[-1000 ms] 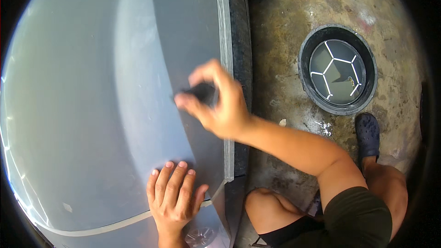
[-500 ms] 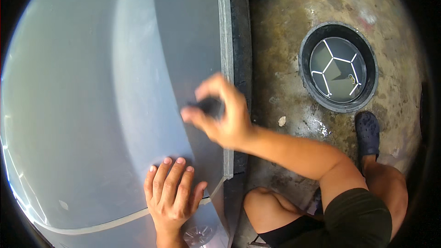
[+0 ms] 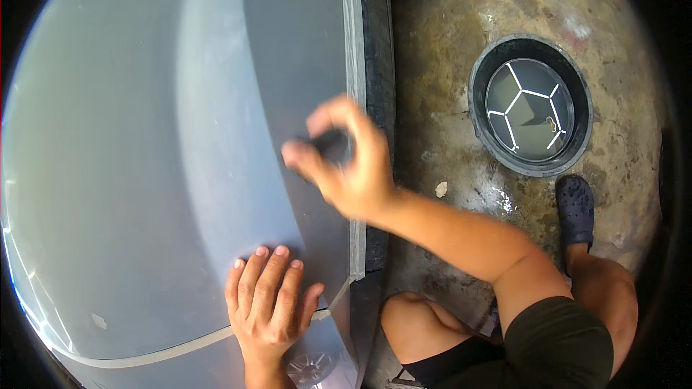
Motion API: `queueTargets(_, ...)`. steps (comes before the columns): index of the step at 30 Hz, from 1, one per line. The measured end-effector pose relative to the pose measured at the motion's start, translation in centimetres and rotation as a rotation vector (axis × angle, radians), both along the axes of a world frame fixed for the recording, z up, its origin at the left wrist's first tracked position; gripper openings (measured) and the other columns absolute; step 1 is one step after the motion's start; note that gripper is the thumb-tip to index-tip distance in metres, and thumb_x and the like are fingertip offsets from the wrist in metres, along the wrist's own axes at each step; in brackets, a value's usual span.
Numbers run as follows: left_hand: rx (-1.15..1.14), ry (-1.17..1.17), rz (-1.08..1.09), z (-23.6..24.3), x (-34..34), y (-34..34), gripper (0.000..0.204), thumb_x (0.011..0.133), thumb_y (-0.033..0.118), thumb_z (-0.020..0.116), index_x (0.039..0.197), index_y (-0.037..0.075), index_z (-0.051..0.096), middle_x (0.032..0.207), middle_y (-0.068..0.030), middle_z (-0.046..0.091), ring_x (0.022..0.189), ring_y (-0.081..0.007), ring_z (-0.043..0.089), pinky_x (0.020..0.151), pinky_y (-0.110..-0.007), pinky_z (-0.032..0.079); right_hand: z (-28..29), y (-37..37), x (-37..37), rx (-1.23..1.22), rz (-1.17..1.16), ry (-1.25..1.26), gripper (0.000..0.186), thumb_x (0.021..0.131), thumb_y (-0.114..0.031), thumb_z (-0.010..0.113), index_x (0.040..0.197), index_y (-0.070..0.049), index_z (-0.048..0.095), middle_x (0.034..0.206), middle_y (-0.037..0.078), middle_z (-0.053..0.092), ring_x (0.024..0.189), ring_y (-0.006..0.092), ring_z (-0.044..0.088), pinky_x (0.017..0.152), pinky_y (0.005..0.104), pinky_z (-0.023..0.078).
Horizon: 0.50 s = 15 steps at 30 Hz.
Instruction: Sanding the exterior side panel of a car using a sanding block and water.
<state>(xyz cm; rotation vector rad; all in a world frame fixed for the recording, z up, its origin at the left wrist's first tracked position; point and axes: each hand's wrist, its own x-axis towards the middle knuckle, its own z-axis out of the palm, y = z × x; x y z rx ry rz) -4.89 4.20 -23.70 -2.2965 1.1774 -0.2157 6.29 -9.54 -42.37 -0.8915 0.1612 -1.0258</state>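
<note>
Small, dark, block-like pad (image 3: 336, 147), mid-frame: our right hand (image 3: 364, 173) clamps its sides, a sensible hold; probably light and firm. Our left hand (image 3: 268, 304) rests, fingers slightly parted, on smooth grey panelling (image 3: 122, 173).

The floor (image 3: 443, 112) is rough, concrete-like and mottled brown and grey, with dark stains (image 3: 525, 4) toward its far edge. A round black tub (image 3: 478, 133) of murky water (image 3: 533, 145) stands nearer its right edge than its left. Bright white light lines (image 3: 536, 93), joined at angles like honeycomb, reflect in the water. Between tub and left edge lies a pale fragment (image 3: 441, 189), near a glaring wet patch (image 3: 503, 202).
</note>
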Motion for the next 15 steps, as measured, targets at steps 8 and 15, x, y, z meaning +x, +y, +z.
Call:
queueTargets(8, 0.000, 0.000, 0.014, 0.0, -0.1, -0.1, 0.043, 0.089, 0.038, 0.086, 0.119, 0.008, 0.076, 0.132, -0.0118, 0.074, 0.131, -0.0370, 0.066, 0.117, -0.056, 0.044, 0.6, 0.6, -0.2, -0.050, 0.089, 0.025, 0.039, 0.094, -0.038, 0.085, 0.101, -0.006, 0.064, 0.085, 0.011, 0.071, 0.076, 0.0307, 0.071, 0.076, 0.0430, 0.050)
queueTargets(15, 0.001, 0.011, 0.014, 0.0, -0.2, -0.2, 0.044, 0.088, 0.037, 0.087, 0.121, 0.009, 0.075, 0.133, -0.0119, 0.074, 0.132, -0.0372, 0.065, 0.117, -0.056, 0.043, 1.2, -1.1, -0.4, 0.025, 0.130, 0.024, 0.040, 0.091, -0.026, 0.091, 0.107, -0.001, 0.063, 0.093, 0.008, 0.068, 0.090, 0.0144, 0.066, 0.081, 0.0323, 0.054)
